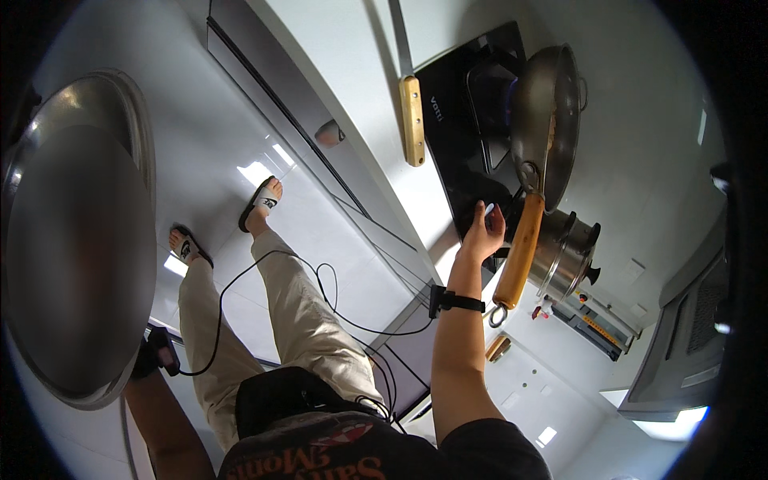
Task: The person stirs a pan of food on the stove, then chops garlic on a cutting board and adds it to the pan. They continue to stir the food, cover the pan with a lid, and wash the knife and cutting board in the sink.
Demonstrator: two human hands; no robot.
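At the far left a large round steel lid is held up on edge, its middle blurred. My left hand is hidden behind it; the wrist carries a strapped black device. My right hand is over the front of the black gas hob, thumb and fingers around a small pale piece that looks like a hob knob. Beyond that hand a steel wok sits on a burner with blue flame at its base. Its wooden handle points towards me. Some food shows inside the wok.
A riveted wooden-handled steel utensil lies on the white counter, its far end out of view. A lidded steel pot stands beside the wok. A grey range hood juts in at right. Black cables hang before my legs.
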